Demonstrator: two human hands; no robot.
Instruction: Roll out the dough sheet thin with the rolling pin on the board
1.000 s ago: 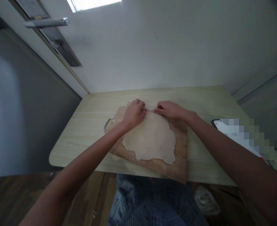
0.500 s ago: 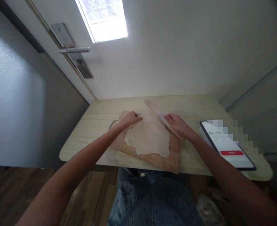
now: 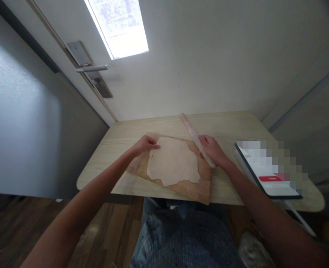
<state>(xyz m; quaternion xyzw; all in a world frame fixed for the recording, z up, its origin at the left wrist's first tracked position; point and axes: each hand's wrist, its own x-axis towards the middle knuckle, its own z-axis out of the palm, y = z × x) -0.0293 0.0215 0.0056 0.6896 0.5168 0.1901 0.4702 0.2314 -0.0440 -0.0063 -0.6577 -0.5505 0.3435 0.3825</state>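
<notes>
A thin, uneven sheet of dough (image 3: 174, 162) lies flat on a brown wooden board (image 3: 200, 191). My left hand (image 3: 146, 144) pinches the dough's upper left edge between thumb and fingers. In my right hand (image 3: 211, 149), the fingers are wrapped round a pale wooden rolling pin (image 3: 190, 130), gripped near its lower end. The pin slants up and to the left, over the board's right side, apart from the sheet. A small dark spot shows near the dough's left edge.
The board rests on a light wood table (image 3: 97, 156) against a white door with a metal handle (image 3: 93, 68). At the right of the table a tablet (image 3: 265, 169) lies with its screen lit, a white cable below it.
My left hand has moved left along the dough's upper edge, and the sheet's upper left part lies differently. My right hand has shifted the rolling pin slightly right, away from the dough.
</notes>
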